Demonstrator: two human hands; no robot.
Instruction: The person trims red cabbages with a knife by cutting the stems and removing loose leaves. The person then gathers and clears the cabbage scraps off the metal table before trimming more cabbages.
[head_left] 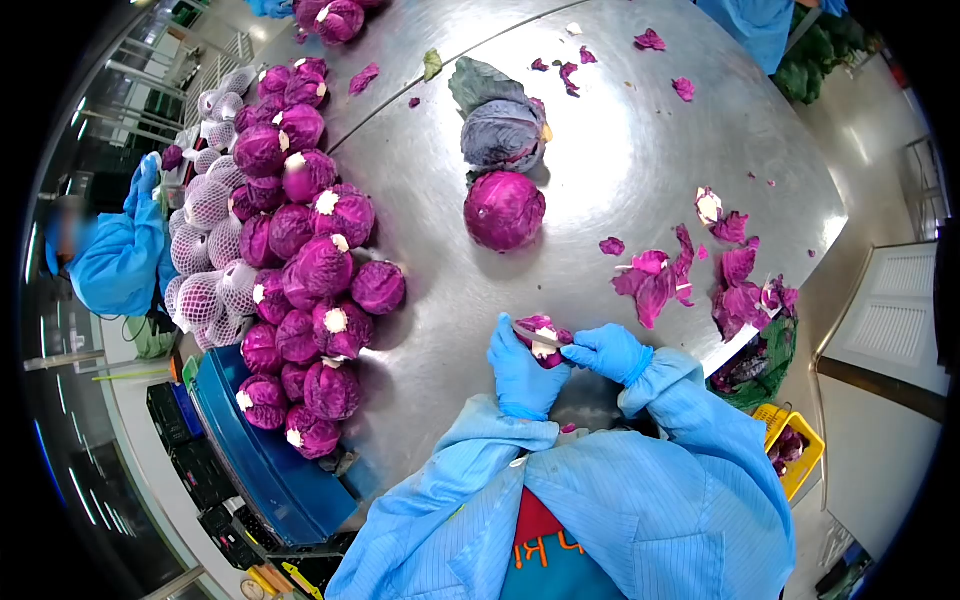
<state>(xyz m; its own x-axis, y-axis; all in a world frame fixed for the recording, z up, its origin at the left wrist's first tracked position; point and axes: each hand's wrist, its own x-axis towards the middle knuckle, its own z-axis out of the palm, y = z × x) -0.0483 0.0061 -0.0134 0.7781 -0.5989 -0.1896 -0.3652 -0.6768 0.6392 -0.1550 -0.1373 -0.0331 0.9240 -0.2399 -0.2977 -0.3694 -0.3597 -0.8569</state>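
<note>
In a blue glove, my left hand (pixel 526 375) is closed around a small red cabbage (pixel 538 326) close to my body. Its pale cut stem end faces my other hand. My right hand (pixel 610 354), gloved too, grips a knife (pixel 535 338) whose blade lies across that pale end; the handle is hidden in my fingers. Beyond my hands a trimmed purple cabbage (pixel 505 211) rests on the metal table (pixel 430 300). Touching it from behind is a cabbage with dull grey-purple outer leaves (pixel 502 135).
Several trimmed cabbages (pixel 320 265) are piled at left, with net-wrapped ones (pixel 207 205) beyond. Cut leaves (pixel 650 285) lie at right, above a green net bag (pixel 765 360) and a yellow crate (pixel 795 450). A blue bin (pixel 265 465) stands at lower left. A person (pixel 120 250) works at far left.
</note>
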